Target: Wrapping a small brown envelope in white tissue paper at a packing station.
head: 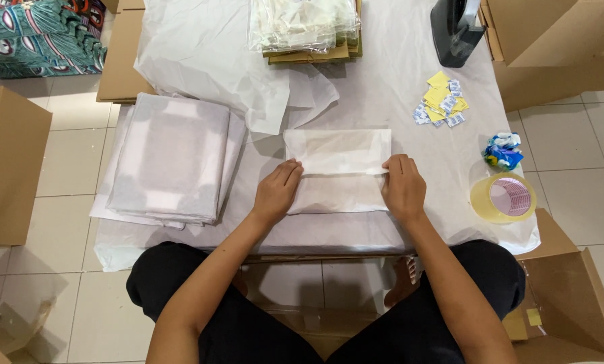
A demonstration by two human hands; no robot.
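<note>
A flat packet wrapped in white tissue paper (339, 152) lies in the middle of the low table (410, 101). My left hand (276, 191) presses on its left edge with the fingers laid flat. My right hand (403, 187) presses on its right edge where a folded flap crosses the packet. Both hands rest on top of the paper; neither closes around it.
A stack of tissue sheets (170, 158) lies to the left, loose tissue (214, 54) behind it. Clear bags on cardboard (305, 27) sit at the back. A tape roll (504, 197), small yellow and white stickers (440, 101), a tape dispenser (457, 27) and cardboard boxes (558, 47) stand to the right.
</note>
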